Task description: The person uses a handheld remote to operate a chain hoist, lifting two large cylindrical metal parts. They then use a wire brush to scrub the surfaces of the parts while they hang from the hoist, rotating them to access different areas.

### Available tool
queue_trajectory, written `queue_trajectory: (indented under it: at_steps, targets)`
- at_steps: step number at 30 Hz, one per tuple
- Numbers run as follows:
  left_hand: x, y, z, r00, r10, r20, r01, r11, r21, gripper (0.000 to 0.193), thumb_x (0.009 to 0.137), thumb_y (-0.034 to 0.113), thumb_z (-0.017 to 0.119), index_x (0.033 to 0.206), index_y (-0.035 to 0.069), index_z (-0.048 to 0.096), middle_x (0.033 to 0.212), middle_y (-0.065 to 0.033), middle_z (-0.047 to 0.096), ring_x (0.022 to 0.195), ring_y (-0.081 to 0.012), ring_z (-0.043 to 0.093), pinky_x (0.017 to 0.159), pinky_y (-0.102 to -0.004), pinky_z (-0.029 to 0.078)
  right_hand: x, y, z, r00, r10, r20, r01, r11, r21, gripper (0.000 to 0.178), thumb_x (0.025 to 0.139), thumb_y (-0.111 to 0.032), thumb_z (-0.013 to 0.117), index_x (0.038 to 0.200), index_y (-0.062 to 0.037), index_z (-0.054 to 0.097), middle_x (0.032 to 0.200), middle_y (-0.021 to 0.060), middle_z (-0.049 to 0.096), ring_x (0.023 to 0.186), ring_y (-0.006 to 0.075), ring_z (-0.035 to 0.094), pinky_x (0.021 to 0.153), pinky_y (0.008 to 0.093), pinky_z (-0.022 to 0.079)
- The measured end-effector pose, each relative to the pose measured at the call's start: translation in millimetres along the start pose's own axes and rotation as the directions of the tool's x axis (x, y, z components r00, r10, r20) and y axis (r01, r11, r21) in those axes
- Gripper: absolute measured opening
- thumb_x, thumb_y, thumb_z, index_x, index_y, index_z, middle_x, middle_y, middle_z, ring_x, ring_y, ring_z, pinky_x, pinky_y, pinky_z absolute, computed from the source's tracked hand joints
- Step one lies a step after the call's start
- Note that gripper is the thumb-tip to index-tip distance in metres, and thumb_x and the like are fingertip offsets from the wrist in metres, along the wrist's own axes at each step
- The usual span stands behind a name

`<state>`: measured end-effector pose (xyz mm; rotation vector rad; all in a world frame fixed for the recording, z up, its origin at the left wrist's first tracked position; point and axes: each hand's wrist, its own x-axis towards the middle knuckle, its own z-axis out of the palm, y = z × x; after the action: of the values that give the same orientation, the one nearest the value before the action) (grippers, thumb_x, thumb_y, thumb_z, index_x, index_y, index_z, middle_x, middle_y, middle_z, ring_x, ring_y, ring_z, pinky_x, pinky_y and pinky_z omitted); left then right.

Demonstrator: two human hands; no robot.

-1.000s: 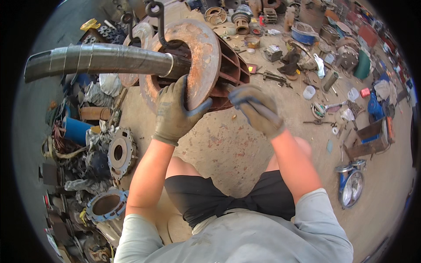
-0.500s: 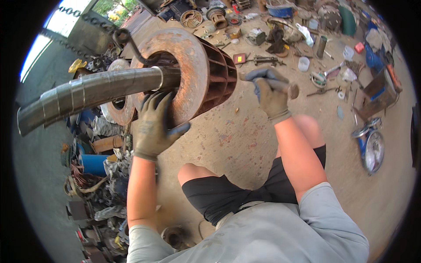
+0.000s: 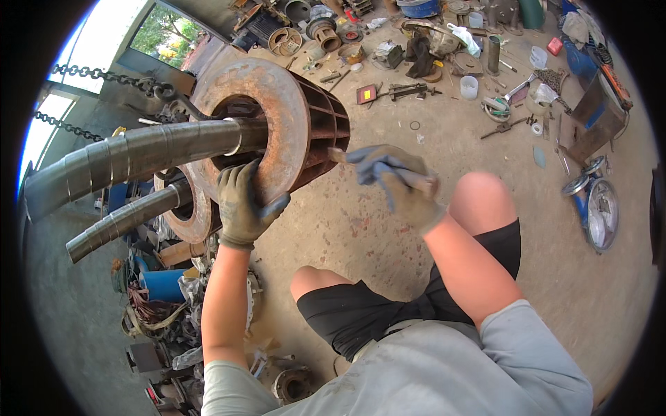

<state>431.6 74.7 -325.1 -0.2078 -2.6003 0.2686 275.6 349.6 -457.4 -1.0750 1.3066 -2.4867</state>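
Observation:
A rusty flanged cylinder (image 3: pixel 288 132) with a ribbed side hangs by a hook (image 3: pixel 182 102) and chain in front of me. A curved, banded metal tube (image 3: pixel 149 147) sticks out of its bore to the left. At the flange's lower edge, my left hand (image 3: pixel 241 202), gloved, has its fingers over the inner rim and its thumb below. My right hand (image 3: pixel 409 186), gloved too, is closed round a short brown bar-like tool (image 3: pixel 338 154), blurred by motion. The tool's tip is close to the cylinder's ribbed side; whether they touch, I cannot tell.
A second flanged piece (image 3: pixel 186 225) with another curved tube (image 3: pixel 125 220) sits behind and below. Scrap and a blue drum (image 3: pixel 164 284) crowd the left. Tools, a clear cup (image 3: pixel 469 87) and a headlamp-like part (image 3: pixel 601 213) lie on the concrete floor.
My right hand has swung left with the bar-like tool, toward the cylinder's side. My left hand stays on the rim. The view has shifted, showing more of the second tube.

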Motion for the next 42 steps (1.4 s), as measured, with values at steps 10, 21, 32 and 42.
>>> queue_trajectory:
  at_steps: [10,21,32,42]
  targets:
    - [18,11,18,0.996,-0.067,-0.064,0.072,0.994,0.086,0.079,0.080,0.048,0.096,0.135,0.000,0.066,0.117,-0.0214,0.072,0.108,-0.0454,0.065,0.101,-0.0564,0.050,29,62,-1,0.996,-0.090,0.014,0.091,0.986,-0.140,0.015,0.098,-0.007,0.069,0.112,-0.0054,0.073,0.119,0.0164,0.080,0.099,0.0336,0.079,0.089,0.0401,0.064]
    - [32,2,28,0.990,-0.133,-0.050,0.139,0.981,0.132,0.079,0.082,0.051,0.095,0.134,-0.002,0.066,0.114,-0.0221,0.071,0.105,-0.0461,0.066,0.097,-0.0570,0.052,76,83,-4,0.930,-0.340,0.136,0.359,0.920,-0.157,0.013,0.095,-0.007,0.071,0.107,-0.0055,0.074,0.103,0.0177,0.078,0.099,0.0308,0.080,0.088,0.0417,0.064]
    - [31,-10,38,0.983,-0.177,-0.038,0.181,0.967,0.178,0.077,0.081,0.046,0.096,0.133,-0.003,0.067,0.119,-0.0224,0.072,0.111,-0.0464,0.065,0.103,-0.0569,0.051,117,85,-35,0.788,0.006,0.615,0.373,0.790,-0.486,0.037,0.090,-0.009,0.082,0.126,-0.0169,0.078,0.126,0.0127,0.064,0.107,0.0311,0.072,0.098,0.0365,0.061]
    - [25,-20,46,0.981,-0.190,-0.042,0.194,0.959,0.208,0.075,0.082,0.042,0.096,0.134,-0.003,0.067,0.122,-0.0238,0.073,0.112,-0.0466,0.066,0.103,-0.0566,0.052,109,82,-12,0.754,-0.067,0.654,0.505,0.696,-0.511,0.039,0.087,-0.022,0.080,0.126,-0.0219,0.079,0.121,0.0138,0.067,0.103,0.0377,0.075,0.089,0.0439,0.064]
